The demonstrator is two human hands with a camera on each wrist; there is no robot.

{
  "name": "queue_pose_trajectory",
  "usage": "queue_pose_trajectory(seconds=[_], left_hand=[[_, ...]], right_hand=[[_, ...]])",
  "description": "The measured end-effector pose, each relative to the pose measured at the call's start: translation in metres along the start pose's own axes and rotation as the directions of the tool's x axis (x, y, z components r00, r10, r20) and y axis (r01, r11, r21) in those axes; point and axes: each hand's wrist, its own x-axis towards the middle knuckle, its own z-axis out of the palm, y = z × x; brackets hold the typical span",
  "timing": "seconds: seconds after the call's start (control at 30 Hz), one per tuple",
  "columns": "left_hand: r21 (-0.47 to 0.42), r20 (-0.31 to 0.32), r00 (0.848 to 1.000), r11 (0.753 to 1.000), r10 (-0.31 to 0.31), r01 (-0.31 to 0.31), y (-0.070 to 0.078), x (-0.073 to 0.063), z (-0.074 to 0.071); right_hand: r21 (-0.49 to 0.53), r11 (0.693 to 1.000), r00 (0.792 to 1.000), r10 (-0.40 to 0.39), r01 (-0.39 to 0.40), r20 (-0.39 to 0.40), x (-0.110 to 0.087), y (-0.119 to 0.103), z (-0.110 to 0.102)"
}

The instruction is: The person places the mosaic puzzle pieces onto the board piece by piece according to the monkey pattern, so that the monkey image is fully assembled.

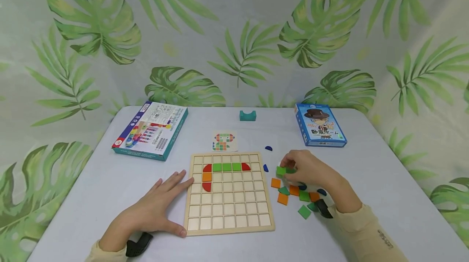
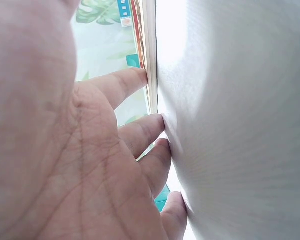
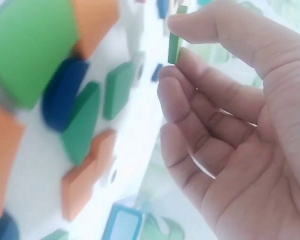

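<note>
A wooden grid board (image 1: 229, 231) lies on the table. Along one of its upper rows, green squares (image 1: 226, 167) sit between two red rounded tiles, and below the left one come an orange square (image 1: 207, 176) and another red rounded tile (image 1: 207, 186). My left hand (image 1: 155, 209), fingers spread, touches the board's left edge with its index finger and thumb. Right of the board, my right hand (image 1: 309, 168) pinches a green square tile (image 1: 281, 171) between thumb and index finger; the right wrist view shows that tile (image 3: 174, 47) edge-on.
Loose orange, green and blue tiles (image 1: 283, 199) lie under and near my right hand. Behind the board are a pattern card (image 1: 225, 141) and a teal block (image 1: 247, 116). A toy box (image 1: 152, 129) stands back left, a blue game box (image 1: 320, 125) back right.
</note>
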Motion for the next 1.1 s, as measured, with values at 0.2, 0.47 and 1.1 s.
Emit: queue_pose_trajectory(seconds=[0.2,0.47,1.1], left_hand=[[-0.003,0.007,1.0,1.0,-0.015,0.015,0.001,0.001,-0.001],[0.003,0.001,1.0,1.0,-0.01,0.01,0.001,0.001,-0.001],[0.006,0.001,1.0,1.0,0.015,-0.015,0.005,-0.001,-0.003]], right_hand=[[0.019,0.998,0.998,-0.064,0.064,-0.006,0.008,-0.017,0.0],[0.03,0.986,0.986,-0.165,0.164,0.0,0.029,-0.05,0.012],[0.002,0.947,0.942,-0.32,0.321,0.101,0.059,-0.122,0.06]])
